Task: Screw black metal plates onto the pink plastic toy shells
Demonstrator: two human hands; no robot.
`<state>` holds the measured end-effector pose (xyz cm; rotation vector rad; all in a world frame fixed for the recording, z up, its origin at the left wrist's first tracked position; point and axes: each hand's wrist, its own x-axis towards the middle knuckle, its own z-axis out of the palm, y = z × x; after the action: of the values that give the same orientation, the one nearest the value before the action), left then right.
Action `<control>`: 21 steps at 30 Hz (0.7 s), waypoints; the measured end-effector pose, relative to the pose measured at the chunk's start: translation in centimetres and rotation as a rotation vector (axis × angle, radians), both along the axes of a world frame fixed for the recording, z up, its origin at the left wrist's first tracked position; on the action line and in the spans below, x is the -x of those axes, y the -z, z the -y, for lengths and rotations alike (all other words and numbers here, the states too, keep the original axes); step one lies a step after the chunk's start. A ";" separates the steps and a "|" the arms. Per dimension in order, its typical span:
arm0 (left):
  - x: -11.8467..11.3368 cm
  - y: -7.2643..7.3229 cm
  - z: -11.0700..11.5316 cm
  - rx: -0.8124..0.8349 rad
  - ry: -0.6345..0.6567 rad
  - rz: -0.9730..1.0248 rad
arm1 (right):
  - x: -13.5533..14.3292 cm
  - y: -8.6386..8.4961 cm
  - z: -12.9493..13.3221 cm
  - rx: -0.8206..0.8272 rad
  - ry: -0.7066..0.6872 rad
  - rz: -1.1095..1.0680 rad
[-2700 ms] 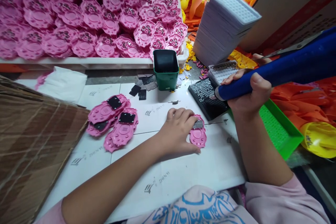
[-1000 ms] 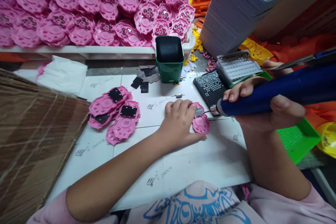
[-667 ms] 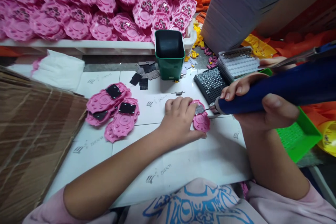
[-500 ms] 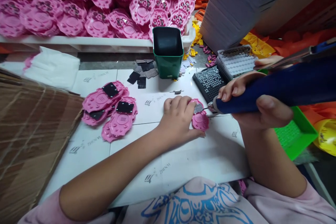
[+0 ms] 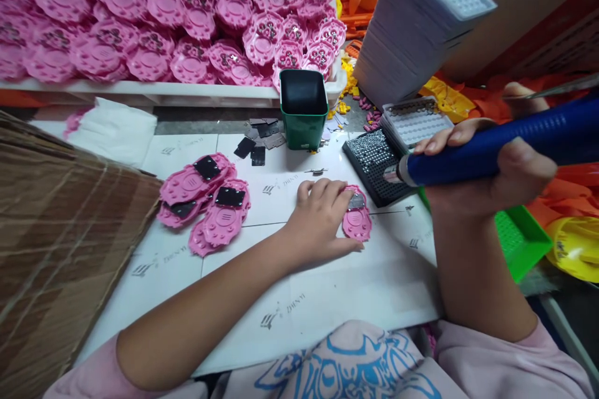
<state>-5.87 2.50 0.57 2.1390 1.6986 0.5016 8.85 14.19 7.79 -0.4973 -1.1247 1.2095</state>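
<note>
My left hand (image 5: 322,221) rests on the white table, its fingertips and thumb against the left side of a pink plastic part (image 5: 358,224) with a grey plate (image 5: 355,201) on it. My right hand (image 5: 486,168) is wrapped round a blue electric screwdriver (image 5: 468,159). The driver's tip is over the black perforated tray of screws (image 5: 379,168), to the right of the pink part. Several pink parts with black plates (image 5: 224,215) lie stacked to the left. A small metal piece (image 5: 317,171) lies above my left hand.
A green bin (image 5: 304,128) stands at the back beside loose dark plates (image 5: 257,154). Behind it, a white crate (image 5: 187,95) holds many pink parts. A cardboard box (image 5: 70,243) borders the left. A stack of white trays (image 5: 412,31) and a bright green tray (image 5: 524,237) are at right.
The screwdriver in my right hand has moved off the pink part and over the black screw tray. My left hand stays on the pink part. The whole view has shifted slightly.
</note>
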 end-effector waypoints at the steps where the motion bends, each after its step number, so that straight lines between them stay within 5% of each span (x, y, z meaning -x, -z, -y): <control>1: 0.0 0.0 0.0 -0.003 0.004 -0.001 | 0.1 -0.1 -0.3 -0.004 0.064 -0.005; 4: 0.1 0.1 0.0 -0.009 0.005 0.000 | 0.6 0.3 -1.1 0.015 0.159 -0.003; 21: 0.0 0.1 0.0 0.006 0.004 -0.001 | 1.3 1.0 -1.1 0.094 0.107 0.051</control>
<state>-5.90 2.51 0.47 2.1382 1.6938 0.4942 7.53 15.26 6.83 -0.6552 -1.0735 1.1657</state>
